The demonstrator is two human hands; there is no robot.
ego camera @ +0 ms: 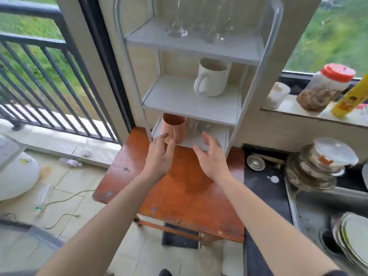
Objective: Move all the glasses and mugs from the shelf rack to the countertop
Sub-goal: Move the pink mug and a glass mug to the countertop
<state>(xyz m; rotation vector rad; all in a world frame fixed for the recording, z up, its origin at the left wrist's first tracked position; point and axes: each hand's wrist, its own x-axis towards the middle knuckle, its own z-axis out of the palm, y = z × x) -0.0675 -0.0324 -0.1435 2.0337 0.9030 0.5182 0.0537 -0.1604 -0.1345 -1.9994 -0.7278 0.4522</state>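
At the centre of the frame, both bare hands reach toward the lowest tier of the white shelf rack [191,104], which stands on an orange-brown wooden table [185,192]. The step in hand looks like the first pickup from that bottom tier; nothing is gripped yet. The left hand [159,156] is spread wide, its fingertips just short of, or perhaps brushing, the copper-coloured mug [174,127] at the left of the tier. To its right, the right hand [211,158] is also open with curled fingers, aimed at a clear glass [201,126] that sits beside the mug and is blurred, so its shape is hard to read.

The next move likely calls for each hand to close round its vessel, draw it out under the middle shelf without knocking the rack's posts, then carry it right to the dark countertop [260,182].

Higher up, a cream mug [212,77] with its handle turned left stands on the middle tier, and several clear glasses [197,22] crowd the top tier.
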